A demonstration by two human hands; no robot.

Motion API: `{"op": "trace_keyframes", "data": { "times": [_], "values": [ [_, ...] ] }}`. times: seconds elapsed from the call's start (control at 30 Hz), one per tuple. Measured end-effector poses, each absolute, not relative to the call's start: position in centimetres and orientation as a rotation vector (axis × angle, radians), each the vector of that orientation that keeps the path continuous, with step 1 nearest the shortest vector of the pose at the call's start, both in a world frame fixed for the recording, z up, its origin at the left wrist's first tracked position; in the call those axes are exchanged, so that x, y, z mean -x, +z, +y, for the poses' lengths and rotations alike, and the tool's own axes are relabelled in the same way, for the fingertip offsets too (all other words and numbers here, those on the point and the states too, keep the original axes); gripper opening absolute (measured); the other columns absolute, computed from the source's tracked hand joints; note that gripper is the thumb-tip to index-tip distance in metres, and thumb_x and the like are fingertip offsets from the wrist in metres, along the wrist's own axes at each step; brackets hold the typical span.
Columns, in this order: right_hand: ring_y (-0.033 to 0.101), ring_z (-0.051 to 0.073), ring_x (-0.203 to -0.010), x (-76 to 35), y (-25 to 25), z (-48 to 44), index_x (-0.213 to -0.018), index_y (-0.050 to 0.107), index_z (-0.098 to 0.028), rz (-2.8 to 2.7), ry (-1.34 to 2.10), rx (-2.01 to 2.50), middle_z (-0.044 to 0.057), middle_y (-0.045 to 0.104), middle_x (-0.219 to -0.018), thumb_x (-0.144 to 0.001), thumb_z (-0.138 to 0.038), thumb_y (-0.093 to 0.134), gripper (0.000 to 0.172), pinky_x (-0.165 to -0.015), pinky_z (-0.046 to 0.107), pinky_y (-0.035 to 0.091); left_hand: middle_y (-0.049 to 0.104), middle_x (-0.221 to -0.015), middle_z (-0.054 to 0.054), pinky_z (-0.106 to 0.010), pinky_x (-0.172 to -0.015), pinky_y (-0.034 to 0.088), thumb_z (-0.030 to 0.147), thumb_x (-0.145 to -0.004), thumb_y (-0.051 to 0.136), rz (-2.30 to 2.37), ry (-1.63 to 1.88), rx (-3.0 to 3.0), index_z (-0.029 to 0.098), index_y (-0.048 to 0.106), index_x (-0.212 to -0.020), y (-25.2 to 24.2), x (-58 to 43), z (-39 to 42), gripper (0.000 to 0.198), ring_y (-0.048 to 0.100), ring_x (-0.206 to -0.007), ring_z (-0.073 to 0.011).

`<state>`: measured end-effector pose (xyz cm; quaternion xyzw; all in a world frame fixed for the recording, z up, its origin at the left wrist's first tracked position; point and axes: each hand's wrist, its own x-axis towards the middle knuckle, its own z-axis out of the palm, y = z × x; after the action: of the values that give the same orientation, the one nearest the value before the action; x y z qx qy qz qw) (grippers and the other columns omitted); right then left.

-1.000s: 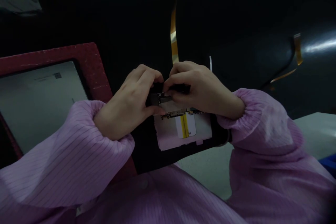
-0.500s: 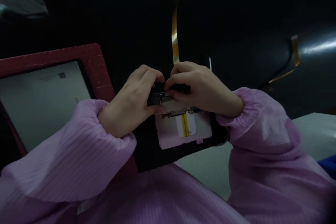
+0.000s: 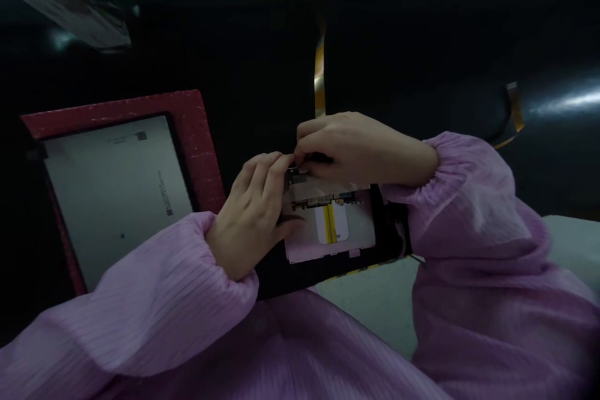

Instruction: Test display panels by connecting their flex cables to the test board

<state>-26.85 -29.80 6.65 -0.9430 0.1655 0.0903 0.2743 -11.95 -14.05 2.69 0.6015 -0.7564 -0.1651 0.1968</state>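
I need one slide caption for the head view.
Left hand and right hand at a flat device, beside a red frame.

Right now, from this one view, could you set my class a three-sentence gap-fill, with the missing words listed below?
1. The flat four-sided frame around the pale rectangular panel is coloured ____.
2. The bare hand nearer that frame is the person's ____ one.
3. The flat tape crossing the white round-cornered patch is coloured ____.

Missing words: red; left; yellow.

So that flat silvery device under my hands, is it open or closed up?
Open: on the flat silvery rectangular device, a narrow dark circuit board and a white rounded pad with yellow strips lie uncovered.
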Motion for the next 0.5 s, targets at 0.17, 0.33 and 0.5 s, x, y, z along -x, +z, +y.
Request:
{"op": "trace_keyframes", "data": {
  "times": [0.17, 0.33, 0.5],
  "values": [
    [0.054, 0.011, -0.073, 26.93, 6.38, -29.86, -0.087, 0.070, -0.015, 0.392, 0.218, 2.548, 0.002, 0.064, -0.094, -0.091, -0.015, 0.059, 0.012, -0.060, 0.026, 0.037, 0.050, -0.134, -0.018, -0.051, -0.114, 0.042, 0.027, -0.072, 0.085, -2.117, -0.467, -1.673, 0.010, 0.028, -0.141, 2.20, 11.87, -13.98, 0.091, 0.044, -0.129, -0.0324],
    [0.054, 0.010, -0.073, 26.99, 6.09, -29.94, -0.082, 0.070, -0.016, 0.408, 0.200, 2.530, 0.001, 0.066, -0.091, -0.089, -0.014, 0.060, 0.012, -0.060, 0.025, 0.036, 0.051, -0.133, -0.018, -0.052, -0.113, 0.042, 0.027, -0.070, 0.086, -2.116, -0.459, -1.674, 0.011, 0.029, -0.140, 2.33, 12.08, -13.94, 0.091, 0.043, -0.128, -0.0330],
    [0.057, 0.011, -0.075, 26.80, 6.30, -29.93, -0.082, 0.071, -0.019, 0.442, 0.217, 2.486, 0.000, 0.067, -0.092, -0.089, -0.013, 0.061, 0.014, -0.058, 0.025, 0.039, 0.051, -0.134, -0.015, -0.055, -0.113, 0.042, 0.026, -0.072, 0.085, -2.085, -0.494, -1.684, 0.018, 0.026, -0.142, 2.21, 12.05, -13.85, 0.092, 0.043, -0.130, -0.0333]
  ]
}}
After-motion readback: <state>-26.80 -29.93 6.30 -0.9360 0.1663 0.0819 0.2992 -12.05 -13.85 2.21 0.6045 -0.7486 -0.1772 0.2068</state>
